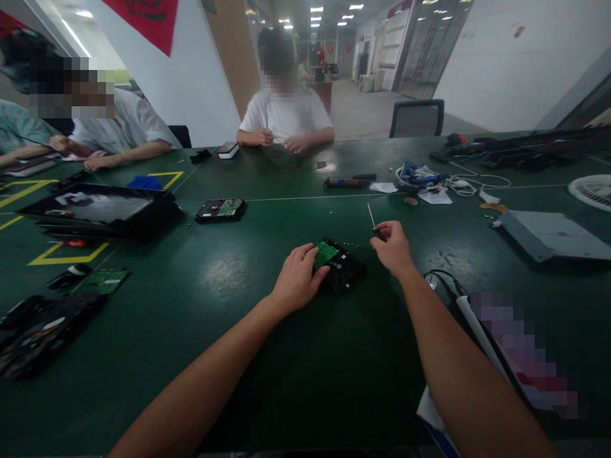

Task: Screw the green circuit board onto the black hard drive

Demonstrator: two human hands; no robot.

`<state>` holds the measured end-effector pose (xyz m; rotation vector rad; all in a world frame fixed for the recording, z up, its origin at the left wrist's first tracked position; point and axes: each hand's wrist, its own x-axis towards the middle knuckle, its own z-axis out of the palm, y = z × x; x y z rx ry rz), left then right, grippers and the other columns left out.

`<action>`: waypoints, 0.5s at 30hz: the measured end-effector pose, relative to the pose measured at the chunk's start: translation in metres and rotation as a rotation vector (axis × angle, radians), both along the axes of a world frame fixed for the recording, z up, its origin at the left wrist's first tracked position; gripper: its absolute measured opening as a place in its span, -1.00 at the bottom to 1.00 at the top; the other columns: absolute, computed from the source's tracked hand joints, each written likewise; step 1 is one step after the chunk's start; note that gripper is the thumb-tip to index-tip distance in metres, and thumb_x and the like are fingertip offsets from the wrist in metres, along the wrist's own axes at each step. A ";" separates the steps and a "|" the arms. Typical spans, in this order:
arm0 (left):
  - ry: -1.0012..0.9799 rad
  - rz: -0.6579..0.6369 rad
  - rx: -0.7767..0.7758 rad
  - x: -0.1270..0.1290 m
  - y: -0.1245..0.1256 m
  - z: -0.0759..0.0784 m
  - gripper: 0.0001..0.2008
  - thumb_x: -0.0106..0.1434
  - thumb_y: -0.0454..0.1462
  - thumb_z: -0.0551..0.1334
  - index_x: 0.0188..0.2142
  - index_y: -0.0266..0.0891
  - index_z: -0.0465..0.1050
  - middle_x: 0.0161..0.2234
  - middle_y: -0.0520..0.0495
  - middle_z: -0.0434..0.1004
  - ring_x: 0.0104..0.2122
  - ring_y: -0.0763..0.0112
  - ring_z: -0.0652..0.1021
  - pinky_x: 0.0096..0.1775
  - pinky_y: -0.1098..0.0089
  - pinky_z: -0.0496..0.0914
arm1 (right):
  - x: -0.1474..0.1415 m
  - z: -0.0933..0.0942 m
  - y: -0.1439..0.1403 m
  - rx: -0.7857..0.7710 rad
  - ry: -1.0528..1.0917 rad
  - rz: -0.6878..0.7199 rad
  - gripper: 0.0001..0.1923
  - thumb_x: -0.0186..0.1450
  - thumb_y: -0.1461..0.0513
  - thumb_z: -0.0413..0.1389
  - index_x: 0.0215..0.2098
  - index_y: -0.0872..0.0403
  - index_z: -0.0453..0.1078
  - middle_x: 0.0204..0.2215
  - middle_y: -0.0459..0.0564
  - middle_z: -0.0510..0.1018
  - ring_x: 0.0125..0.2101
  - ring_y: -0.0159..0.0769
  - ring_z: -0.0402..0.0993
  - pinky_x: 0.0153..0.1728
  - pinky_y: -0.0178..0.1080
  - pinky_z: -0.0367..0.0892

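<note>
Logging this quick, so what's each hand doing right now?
Left hand: partly open, resting on the hard drive.
Right hand: closed, holding a screwdriver.

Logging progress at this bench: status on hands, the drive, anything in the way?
Left hand on hard drive. Right hand gripping screwdriver, tip off the drive. Tiny bits beside drive; nothing seen blocking right hand.

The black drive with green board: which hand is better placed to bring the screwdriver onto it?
Probably the right hand: it holds the screwdriver beside the black drive, though the screwdriver points away. The left hand rests on the drive's left side, so it seems less free.
</note>
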<state>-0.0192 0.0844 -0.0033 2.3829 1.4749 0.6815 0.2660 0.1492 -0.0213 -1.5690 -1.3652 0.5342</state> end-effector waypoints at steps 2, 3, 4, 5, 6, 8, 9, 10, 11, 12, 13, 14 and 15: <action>0.037 0.011 0.036 0.011 -0.011 -0.003 -0.25 0.39 0.18 0.14 0.36 -0.24 0.20 0.44 -0.34 0.11 0.42 -0.20 0.15 0.37 -0.20 0.13 | -0.004 0.004 -0.002 0.037 0.100 0.076 -0.56 0.15 0.20 0.27 -0.01 0.02 0.35 -0.09 0.06 0.51 -0.27 -0.20 0.57 -0.26 -0.13 0.50; 0.060 -0.003 0.044 0.013 -0.014 -0.005 -0.16 0.35 0.24 0.14 0.39 -0.25 0.15 0.47 -0.34 0.02 0.45 -0.22 0.07 0.39 -0.21 0.08 | -0.006 0.005 -0.003 0.056 0.155 0.103 -0.55 0.18 0.18 0.27 0.02 0.01 0.34 -0.07 0.06 0.51 -0.31 -0.22 0.59 -0.30 -0.14 0.52; 0.086 -0.021 0.045 0.015 -0.015 -0.005 -0.10 0.32 0.28 0.13 0.41 -0.26 0.11 0.49 -0.34 -0.05 0.47 -0.21 0.02 0.40 -0.20 0.03 | -0.009 0.007 -0.004 0.081 0.185 0.118 -0.56 0.20 0.15 0.28 0.02 0.01 0.35 -0.06 0.06 0.52 -0.34 -0.23 0.61 -0.33 -0.15 0.53; 0.114 -0.034 0.043 0.015 -0.016 -0.006 -0.05 0.30 0.32 0.11 0.43 -0.27 0.07 0.51 -0.34 -0.12 0.48 -0.20 -0.03 0.42 -0.18 -0.01 | -0.011 0.009 -0.005 0.114 0.194 0.114 -0.58 0.21 0.12 0.29 0.00 0.01 0.36 -0.07 0.06 0.55 -0.35 -0.24 0.62 -0.34 -0.15 0.54; 0.141 -0.044 0.037 0.014 -0.015 -0.007 0.00 0.29 0.34 0.09 0.44 -0.29 0.04 0.52 -0.35 -0.17 0.49 -0.18 -0.07 0.43 -0.16 -0.04 | -0.014 0.011 -0.006 0.157 0.200 0.096 -0.59 0.20 0.11 0.31 -0.04 0.02 0.38 -0.09 0.05 0.57 -0.37 -0.23 0.63 -0.35 -0.15 0.55; 0.188 -0.052 0.024 0.013 -0.014 -0.009 0.09 0.24 0.40 0.07 0.46 -0.33 -0.01 0.52 -0.37 -0.24 0.50 -0.17 -0.11 0.44 -0.12 -0.08 | -0.019 0.014 -0.007 0.228 0.209 0.079 -0.62 0.19 0.10 0.35 -0.09 0.04 0.41 -0.13 0.05 0.62 -0.33 -0.20 0.64 -0.30 -0.12 0.57; 0.204 -0.054 0.020 0.013 -0.013 -0.010 0.13 0.22 0.42 0.06 0.47 -0.35 -0.04 0.52 -0.38 -0.27 0.50 -0.17 -0.13 0.44 -0.12 -0.09 | -0.021 0.016 -0.008 0.257 0.212 0.075 -0.62 0.18 0.11 0.36 -0.10 0.04 0.43 -0.14 0.06 0.64 -0.29 -0.18 0.64 -0.25 -0.10 0.57; 0.215 -0.055 0.018 0.013 -0.013 -0.011 0.17 0.19 0.44 0.06 0.47 -0.36 -0.07 0.52 -0.39 -0.28 0.50 -0.17 -0.15 0.45 -0.11 -0.10 | -0.024 0.018 -0.008 0.284 0.222 0.079 -0.62 0.18 0.12 0.38 -0.09 0.04 0.44 -0.14 0.06 0.65 -0.25 -0.17 0.65 -0.20 -0.09 0.57; 0.220 -0.054 0.019 0.014 -0.013 -0.013 0.19 0.18 0.45 0.06 0.48 -0.37 -0.10 0.52 -0.39 -0.29 0.50 -0.17 -0.16 0.44 -0.12 -0.10 | -0.026 0.020 -0.009 0.310 0.248 0.090 -0.60 0.18 0.13 0.39 -0.08 0.04 0.44 -0.13 0.06 0.66 -0.22 -0.16 0.65 -0.16 -0.08 0.57; 0.223 -0.054 0.021 0.015 -0.013 -0.014 0.21 0.17 0.46 0.05 0.49 -0.37 -0.12 0.52 -0.39 -0.30 0.50 -0.17 -0.16 0.44 -0.12 -0.10 | -0.027 0.022 -0.009 0.334 0.267 0.098 -0.60 0.18 0.13 0.39 -0.07 0.03 0.44 -0.13 0.06 0.66 -0.21 -0.16 0.65 -0.14 -0.07 0.56; 0.225 -0.052 0.025 0.016 -0.013 -0.015 0.23 0.16 0.46 0.05 0.49 -0.37 -0.14 0.52 -0.39 -0.31 0.50 -0.18 -0.17 0.44 -0.13 -0.10 | -0.029 0.024 -0.011 0.352 0.267 0.100 -0.61 0.19 0.13 0.39 -0.06 0.03 0.45 -0.13 0.06 0.66 -0.20 -0.16 0.65 -0.13 -0.07 0.55; 0.225 -0.047 0.030 0.017 -0.014 -0.016 0.24 0.15 0.47 0.05 0.49 -0.39 -0.15 0.52 -0.39 -0.31 0.49 -0.18 -0.17 0.44 -0.13 -0.10 | -0.031 0.026 -0.012 0.366 0.244 0.091 -0.63 0.21 0.12 0.38 -0.06 0.02 0.47 -0.14 0.05 0.66 -0.20 -0.17 0.64 -0.14 -0.08 0.55; 0.225 -0.044 0.035 0.018 -0.014 -0.016 0.25 0.15 0.47 0.05 0.49 -0.41 -0.15 0.52 -0.40 -0.32 0.49 -0.19 -0.18 0.44 -0.13 -0.11 | -0.032 0.027 -0.014 0.379 0.200 0.076 -0.66 0.23 0.11 0.36 -0.08 0.02 0.49 -0.16 0.04 0.65 -0.20 -0.17 0.62 -0.15 -0.09 0.54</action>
